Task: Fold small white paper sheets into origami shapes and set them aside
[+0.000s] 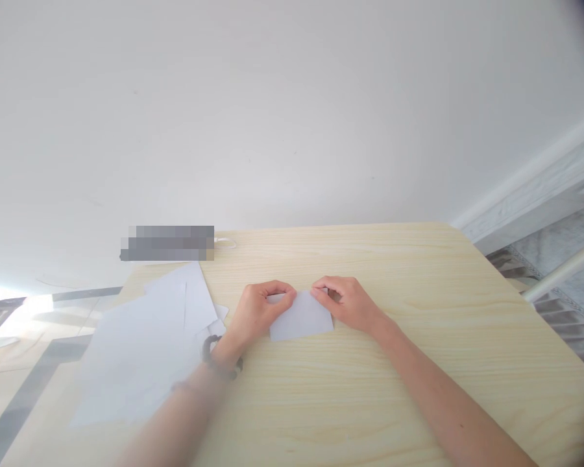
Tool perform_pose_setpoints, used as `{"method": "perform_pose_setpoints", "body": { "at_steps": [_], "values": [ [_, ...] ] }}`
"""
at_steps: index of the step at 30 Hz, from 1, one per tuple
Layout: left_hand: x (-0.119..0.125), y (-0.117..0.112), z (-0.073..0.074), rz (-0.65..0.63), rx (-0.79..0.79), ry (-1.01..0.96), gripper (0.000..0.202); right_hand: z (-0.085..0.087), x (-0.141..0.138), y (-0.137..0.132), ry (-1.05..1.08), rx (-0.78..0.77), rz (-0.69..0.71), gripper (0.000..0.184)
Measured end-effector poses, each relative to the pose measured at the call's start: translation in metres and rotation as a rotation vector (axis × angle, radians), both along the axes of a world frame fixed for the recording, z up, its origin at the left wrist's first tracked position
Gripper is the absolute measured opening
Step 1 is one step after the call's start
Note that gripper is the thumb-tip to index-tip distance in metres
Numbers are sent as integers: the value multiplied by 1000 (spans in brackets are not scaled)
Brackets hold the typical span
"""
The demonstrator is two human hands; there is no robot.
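Observation:
A small white sheet of paper [302, 321], seemingly folded, lies on the wooden table between my hands. My left hand [267, 308] pinches its far edge near the left corner, thumb and forefinger together. At the far edge's right side, my right hand [348, 299] pinches the same paper between thumb and fingers. The two pinches are a short gap apart. A dark beaded bracelet [219, 357] circles my left wrist. Part of the paper's left and right edges is hidden behind my fingers.
Several larger white sheets [136, 344] lie overlapping on the table's left side, partly under my left forearm. A pixelated grey object [168, 244] with a white cable [228, 242] sits at the back left. Behind the table [394, 259] rises a pale wall [292, 117].

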State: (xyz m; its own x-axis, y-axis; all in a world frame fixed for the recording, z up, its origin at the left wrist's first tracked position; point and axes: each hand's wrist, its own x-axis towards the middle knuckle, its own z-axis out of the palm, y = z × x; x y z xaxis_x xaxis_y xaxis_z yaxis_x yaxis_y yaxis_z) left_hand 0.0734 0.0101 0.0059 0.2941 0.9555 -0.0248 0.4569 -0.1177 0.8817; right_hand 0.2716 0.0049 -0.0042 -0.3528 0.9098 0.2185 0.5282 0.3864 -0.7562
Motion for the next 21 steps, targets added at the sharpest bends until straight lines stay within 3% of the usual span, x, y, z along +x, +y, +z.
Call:
{"method": "perform_pose_setpoints", "body": {
  "at_steps": [6,15,21],
  "values": [
    [-1,0,-3,-27,-24,-39,22,0,18,5,-18,-31,-52,24],
    [0,3,-12,13,-140,-276,24,-1,32,9,-12,-65,-88,26],
    [1,0,-6,27,-21,-109,24,-5,8,2,11,-33,-67,20]
  ]
}}
